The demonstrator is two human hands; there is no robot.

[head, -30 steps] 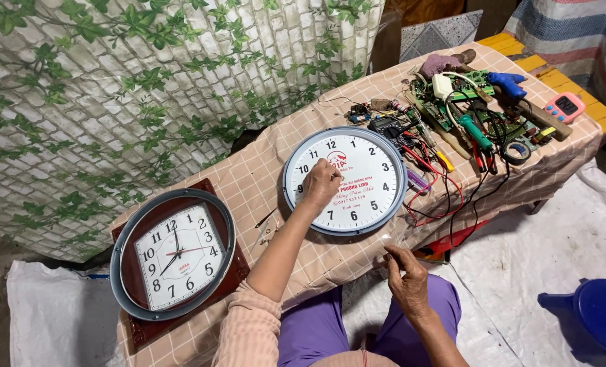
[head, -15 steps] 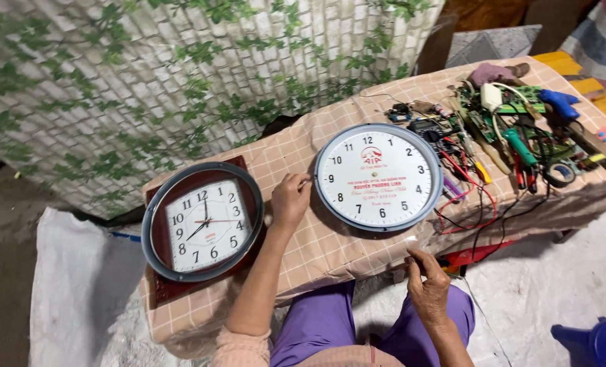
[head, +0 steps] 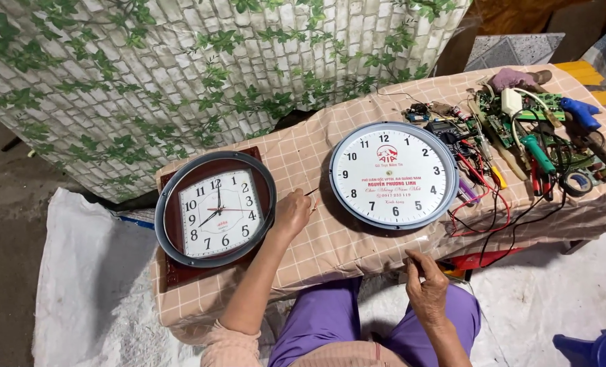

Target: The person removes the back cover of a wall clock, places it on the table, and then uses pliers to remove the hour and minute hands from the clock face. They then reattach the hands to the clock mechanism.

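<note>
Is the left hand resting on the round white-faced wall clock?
No: the left hand sits on the checked tablecloth between the square-faced clock in the grey ring and the round white-faced wall clock, apart from its rim.

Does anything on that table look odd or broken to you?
Yes: the round white clock shows numbers but no hands, unlike the brown-framed clock beside it. The left hand pinches something thin and dark between the two clocks. Tools and wires lie in a tangled heap at the table's right end.
</note>
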